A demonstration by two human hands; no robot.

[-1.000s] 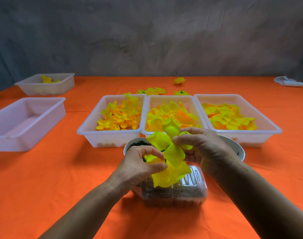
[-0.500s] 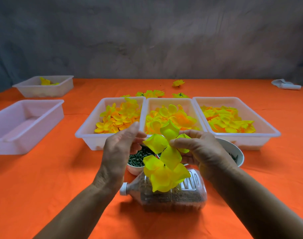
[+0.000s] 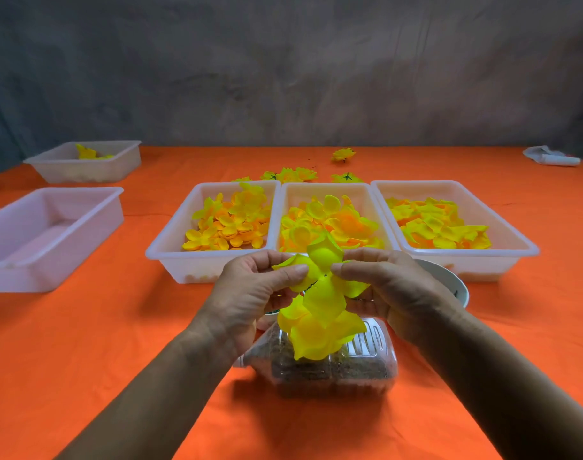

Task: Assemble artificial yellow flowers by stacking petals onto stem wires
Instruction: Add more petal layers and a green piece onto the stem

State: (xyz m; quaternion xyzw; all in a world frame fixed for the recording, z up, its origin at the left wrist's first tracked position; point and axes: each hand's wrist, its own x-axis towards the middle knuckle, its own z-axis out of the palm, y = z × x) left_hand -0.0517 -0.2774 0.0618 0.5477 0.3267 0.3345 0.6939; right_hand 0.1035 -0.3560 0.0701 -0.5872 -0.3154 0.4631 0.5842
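While both hands work at centre frame, taking the middle bin as landmark and reading left to right.

Far left of it: empty-looking bin, and behind that a smaller bin with a few yellow bits. Just left, touching: bin of small petals. Just right, touching: bin of large petals. Behind it: loose finished flowers on the orange cloth. In front, toward the camera: bottle lying on its side, filled with something dark, plus a white bowl partly hidden by the right wrist.

Left hand: thumb and fingers curled, pinching a petal at the upper left of the flower stack. Clamped, not loose.

Right hand: fingers curled in from the right, thumb tip on the stack's centre. Gripping the stack; stem wire itself mostly hidden, only a dark sliver near the centre, so can't tell how it is held.

Stack sits in mid-air in front of the middle bin, above the bottle, between the two hands.

Key relation: stack's long axis runs roughly top-far to bottom-near, hanging toward the camera. Pinched petal lies up-left of the right grip, touching the stack. Left hand nearer that petal, so seating it probably means pushing right and down along the axis toward the right thumb. Risk: soft petals folding instead of sliding.
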